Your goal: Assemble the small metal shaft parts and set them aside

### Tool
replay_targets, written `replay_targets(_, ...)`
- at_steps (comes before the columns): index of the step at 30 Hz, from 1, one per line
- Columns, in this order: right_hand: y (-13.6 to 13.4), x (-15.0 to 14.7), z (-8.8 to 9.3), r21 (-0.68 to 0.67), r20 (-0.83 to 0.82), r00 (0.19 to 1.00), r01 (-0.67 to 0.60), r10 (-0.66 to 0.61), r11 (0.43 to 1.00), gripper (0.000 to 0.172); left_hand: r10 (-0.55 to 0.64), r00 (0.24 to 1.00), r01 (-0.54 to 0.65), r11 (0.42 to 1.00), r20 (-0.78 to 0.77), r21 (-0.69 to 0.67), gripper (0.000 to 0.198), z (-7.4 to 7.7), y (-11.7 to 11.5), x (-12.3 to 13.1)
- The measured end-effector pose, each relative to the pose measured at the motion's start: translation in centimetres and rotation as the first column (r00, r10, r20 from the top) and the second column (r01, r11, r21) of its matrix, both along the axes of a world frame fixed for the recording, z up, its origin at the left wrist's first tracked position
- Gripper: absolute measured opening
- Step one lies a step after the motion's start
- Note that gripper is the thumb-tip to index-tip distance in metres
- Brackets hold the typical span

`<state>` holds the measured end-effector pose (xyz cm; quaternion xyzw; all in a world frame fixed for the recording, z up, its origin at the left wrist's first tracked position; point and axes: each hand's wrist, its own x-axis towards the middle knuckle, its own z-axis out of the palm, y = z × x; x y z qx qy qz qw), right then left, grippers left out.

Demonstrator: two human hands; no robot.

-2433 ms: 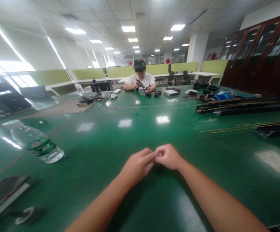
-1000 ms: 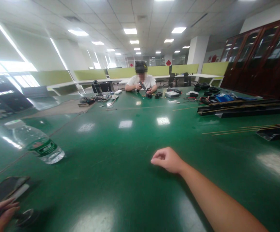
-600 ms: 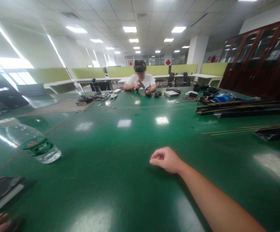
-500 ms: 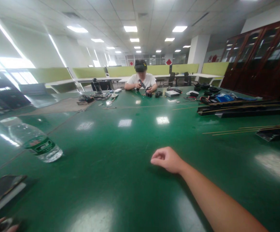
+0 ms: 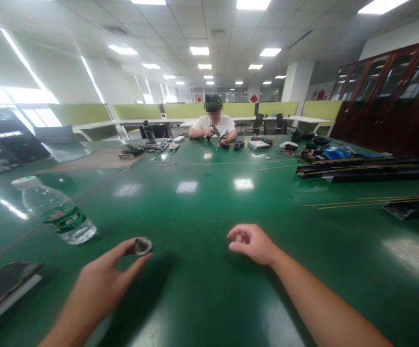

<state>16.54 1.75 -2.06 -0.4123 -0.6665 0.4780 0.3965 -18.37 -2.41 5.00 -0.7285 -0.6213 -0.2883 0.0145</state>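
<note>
My left hand [image 5: 113,274] pinches a small round grey ring-like piece [image 5: 143,246] between thumb and fingertips, held above the green table [image 5: 195,217]. The piece has a pale rim and a dark middle; its exact kind is too small and blurred to tell. To its right, my right hand [image 5: 252,245] hovers low over or rests on the tabletop, fingers loosely curled and thumb apart, holding nothing. Left of my left hand a clear water bottle [image 5: 59,212] with a green label and white cap stands on the table.
At the left edge lies a dark notebook-like item [image 5: 6,289]. Black channels [image 5: 368,169] and thin yellowish rods [image 5: 335,205] lie at right. Across the table a person [image 5: 212,123] handles a dark tool, with electronic parts and a white box [image 5: 259,145] nearby.
My left hand has come in from the lower left corner toward the middle, carrying the round piece. The fingers of my right hand have opened a little. The view has tilted up slightly.
</note>
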Motion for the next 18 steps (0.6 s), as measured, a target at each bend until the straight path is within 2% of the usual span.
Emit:
replay_targets(2,0.0,0.2,0.0,0.022,-0.078,0.997,-0.014,0.015,1.0,0.022,-0.175,0.982,0.181,0.98,0.075,-0.08,0.042,-0.4,1.9,4.4)
replay_targets(4,0.0,0.4,0.0,0.064,-0.139,0.99,-0.018,0.026,0.998,0.019,-0.32,0.932,0.344,0.929,0.172,-0.137,0.035,-1.1,3.3,9.2)
replay_targets(6,0.2,0.5,-0.2,0.101,-0.163,0.986,-0.019,0.036,0.995,0.015,-0.417,0.865,0.471,0.867,0.278,-0.165,0.026,-2.2,4.0,13.3)
replay_targets(8,0.3,0.5,-0.5,0.109,-0.16,0.986,-0.028,0.045,0.994,0.012,-0.464,0.8,0.549,0.823,0.381,-0.149,0.022,-3.5,4.3,15.6)
replay_targets(12,0.4,0.1,-1.0,0.086,-0.128,0.989,-0.067,0.078,0.994,0.012,-0.51,0.717,0.63,0.766,0.475,-0.127,0.023,-5.4,4.1,16.0)
replay_targets(18,0.2,0.1,-0.9,0.088,-0.117,0.99,-0.063,0.073,0.994,0.013,-0.547,0.674,0.68,0.722,0.497,-0.127,0.027,-5.3,4.1,15.1)
